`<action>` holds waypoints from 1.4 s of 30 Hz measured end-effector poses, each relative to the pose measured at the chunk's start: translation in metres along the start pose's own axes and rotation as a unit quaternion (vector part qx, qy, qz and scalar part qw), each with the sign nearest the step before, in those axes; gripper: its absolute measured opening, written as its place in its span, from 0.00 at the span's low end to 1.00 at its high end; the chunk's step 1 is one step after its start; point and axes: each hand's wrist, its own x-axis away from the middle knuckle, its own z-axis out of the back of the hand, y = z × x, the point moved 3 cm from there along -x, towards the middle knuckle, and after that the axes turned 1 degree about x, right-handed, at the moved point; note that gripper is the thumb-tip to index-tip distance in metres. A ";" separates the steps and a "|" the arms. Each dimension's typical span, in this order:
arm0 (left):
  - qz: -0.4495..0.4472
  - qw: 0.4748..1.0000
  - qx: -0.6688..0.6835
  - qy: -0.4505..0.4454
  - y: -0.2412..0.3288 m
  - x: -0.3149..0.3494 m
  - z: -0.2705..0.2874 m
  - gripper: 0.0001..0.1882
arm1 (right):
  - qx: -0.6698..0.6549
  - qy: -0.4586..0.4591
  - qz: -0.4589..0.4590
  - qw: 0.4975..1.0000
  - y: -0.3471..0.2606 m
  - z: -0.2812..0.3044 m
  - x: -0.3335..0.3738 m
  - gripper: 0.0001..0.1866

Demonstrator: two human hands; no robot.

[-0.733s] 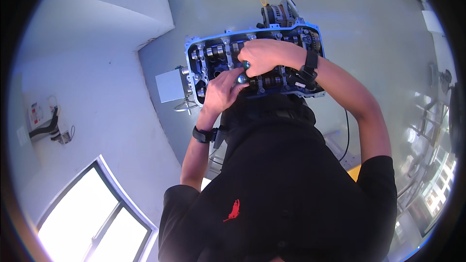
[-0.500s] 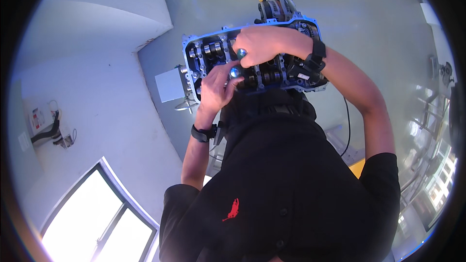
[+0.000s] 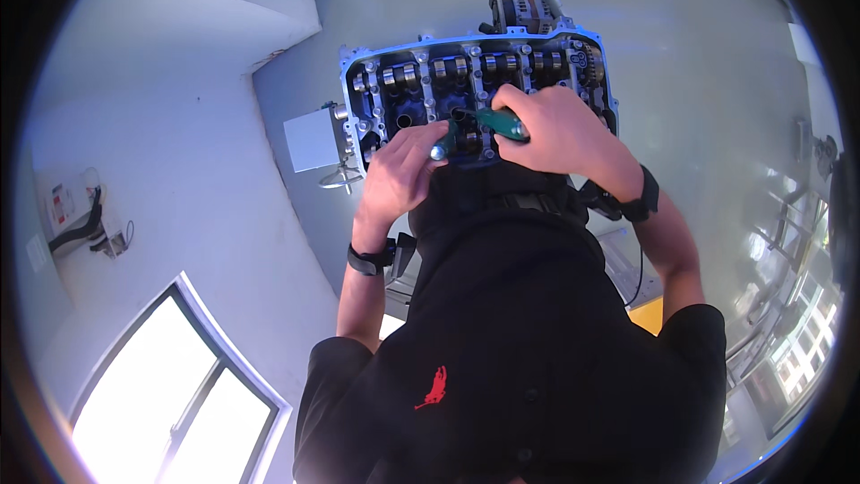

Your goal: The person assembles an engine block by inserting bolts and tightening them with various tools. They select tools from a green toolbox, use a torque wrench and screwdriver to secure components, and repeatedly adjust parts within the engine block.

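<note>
An engine's cylinder head (image 3: 428, 94), its camshafts exposed inside a bluish metal rim, lies in front of my body. My right hand (image 3: 560, 130) is closed round a green-handled screwdriver (image 3: 503, 124), whose thin dark shaft points left over the middle of the engine. Over the near side of the engine, my left hand (image 3: 399, 170) pinches a second green-handled screwdriver (image 3: 448, 139) with a shiny metal cap on its end. That tool's tip is hidden. A round dark hole (image 3: 404, 122) shows in the engine just beyond my left fingers.
An alternator (image 3: 520, 11) with a yellow ring beside it sits at the engine's far side. A pale square plate (image 3: 311, 142) sticks out at the left end. Farther left stand a white wall (image 3: 188, 170) and a bright window (image 3: 179, 376). A black cable (image 3: 640, 278) hangs at the right.
My right hand has moved right and toward me, its screwdriver now tilted over with the shaft pointing left. My left hand has shifted slightly nearer, and its screwdriver handle has tilted toward me.
</note>
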 end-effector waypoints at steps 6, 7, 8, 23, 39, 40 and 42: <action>0.014 0.999 -0.024 -0.019 -0.008 -0.009 -0.013 0.23 | -0.056 0.103 0.008 0.993 -0.009 -0.008 0.016 0.14; 0.030 0.999 -0.023 -0.025 -0.012 -0.010 -0.014 0.23 | -0.052 0.108 0.009 0.993 -0.010 -0.008 0.015 0.14; 0.022 0.999 -0.025 -0.022 -0.015 -0.012 -0.015 0.23 | -0.070 0.107 0.005 0.992 -0.009 -0.008 0.013 0.15; 0.011 0.996 0.047 -0.073 -0.032 -0.050 -0.018 0.16 | -0.166 0.186 -0.054 0.967 0.005 -0.014 0.015 0.13; -0.010 0.998 -0.009 -0.068 -0.022 -0.047 -0.016 0.15 | -0.204 0.223 -0.093 0.949 0.010 -0.029 0.039 0.14; -0.014 0.998 -0.016 -0.066 -0.021 -0.046 -0.015 0.15 | -0.205 0.224 -0.094 0.948 0.010 -0.029 0.040 0.14; -0.019 0.997 -0.020 -0.066 -0.019 -0.045 -0.016 0.15 | -0.201 0.218 -0.099 0.950 0.011 -0.029 0.040 0.14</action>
